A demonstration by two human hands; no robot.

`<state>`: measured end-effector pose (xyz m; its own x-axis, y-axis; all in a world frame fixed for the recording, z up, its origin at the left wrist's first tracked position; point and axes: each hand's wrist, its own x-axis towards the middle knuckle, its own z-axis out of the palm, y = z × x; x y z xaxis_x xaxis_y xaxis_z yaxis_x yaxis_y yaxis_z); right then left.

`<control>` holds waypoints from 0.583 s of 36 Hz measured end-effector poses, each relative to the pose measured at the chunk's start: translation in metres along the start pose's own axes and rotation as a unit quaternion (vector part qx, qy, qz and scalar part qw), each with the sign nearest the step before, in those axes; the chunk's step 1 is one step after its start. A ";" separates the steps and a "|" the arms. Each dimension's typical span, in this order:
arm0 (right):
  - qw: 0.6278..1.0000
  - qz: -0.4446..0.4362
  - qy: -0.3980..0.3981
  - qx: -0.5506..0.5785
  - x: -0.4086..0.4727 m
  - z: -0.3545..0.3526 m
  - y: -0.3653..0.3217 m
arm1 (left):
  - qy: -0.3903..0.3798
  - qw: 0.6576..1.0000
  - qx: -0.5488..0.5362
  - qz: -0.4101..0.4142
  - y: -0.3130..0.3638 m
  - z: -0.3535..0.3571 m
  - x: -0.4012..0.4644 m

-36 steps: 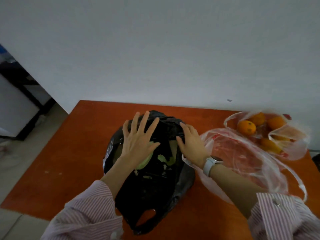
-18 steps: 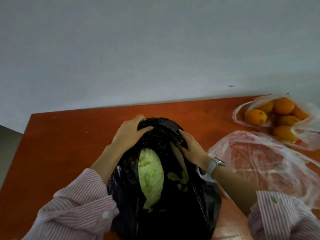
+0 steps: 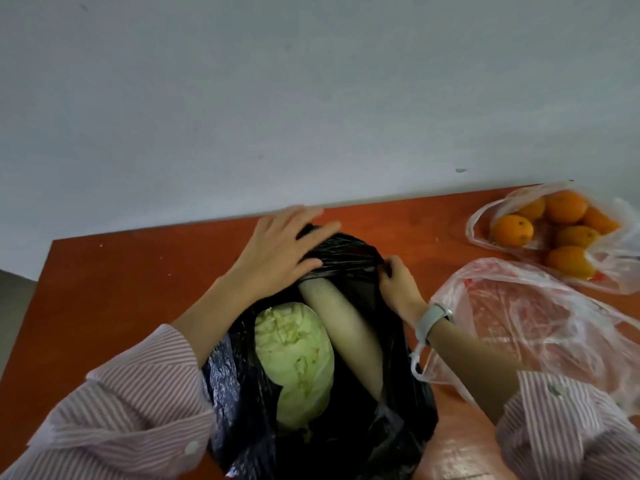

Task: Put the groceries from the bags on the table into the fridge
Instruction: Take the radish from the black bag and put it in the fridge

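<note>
A black bag [image 3: 346, 427] lies open on the orange bench [image 3: 121, 278], with a pale green cabbage [image 3: 294, 362] and a long pale vegetable [image 3: 346, 330] (possibly a radish) side by side inside it. The left hand [image 3: 280, 251] rests flat on the bag's far edge, fingers spread apart. The right hand [image 3: 398, 282] pinches the rim, its grip closed on plastic. Oranges [image 3: 512, 230] sit in a clear bag [image 3: 616, 271] at the far right.
</note>
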<state>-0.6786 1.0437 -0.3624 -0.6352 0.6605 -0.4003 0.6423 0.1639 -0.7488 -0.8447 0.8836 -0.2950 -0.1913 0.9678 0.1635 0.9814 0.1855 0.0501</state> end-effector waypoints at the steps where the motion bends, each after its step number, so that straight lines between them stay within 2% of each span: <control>1: 1.000 -0.021 0.006 -0.003 -0.004 -0.001 0.002 | -0.002 0.999 0.018 0.051 0.004 0.004 0.002; 3: 0.994 -0.094 0.003 -0.058 -0.015 -0.004 0.002 | -0.094 0.991 0.026 0.093 0.005 0.016 0.003; 4: 0.984 -0.133 -0.007 -0.119 -0.021 -0.005 0.003 | -0.180 0.981 0.025 0.074 0.001 0.023 0.002; 5: 0.966 -0.175 -0.024 -0.188 -0.026 -0.006 0.003 | -0.258 0.965 0.028 0.047 -0.004 0.029 0.000; 7: 0.916 -0.253 -0.055 -0.307 -0.030 -0.002 0.007 | -0.319 0.947 0.042 0.021 -0.017 0.038 -0.001; 9: 0.882 -0.289 -0.075 -0.365 -0.027 0.007 0.013 | -0.321 0.947 0.030 0.007 -0.029 0.049 -0.003; 10: 0.879 -0.285 -0.077 -0.374 -0.024 0.011 0.015 | -0.303 0.953 0.012 0.001 -0.033 0.053 -0.004; 14: 0.919 -0.237 -0.058 -0.311 -0.011 0.015 0.022 | -0.170 0.980 -0.098 -0.034 -0.037 0.068 -0.008; 16: 0.922 -0.231 -0.050 -0.305 -0.003 0.013 0.025 | -0.125 0.984 -0.114 -0.050 -0.037 0.075 -0.008; 19: 0.912 -0.220 -0.048 -0.343 0.008 0.013 0.028 | -0.093 0.984 -0.133 -0.074 -0.039 0.087 -0.003; 21: 0.909 -0.206 -0.062 -0.358 0.016 0.017 0.029 | -0.099 0.976 -0.159 -0.113 -0.043 0.093 0.002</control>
<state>-0.6777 1.0469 -0.3994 -0.8997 0.3548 -0.2542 0.4256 0.8424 -0.3305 -0.8857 0.8930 -0.3889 -0.3645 0.9278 -0.0793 0.8527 0.3668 0.3720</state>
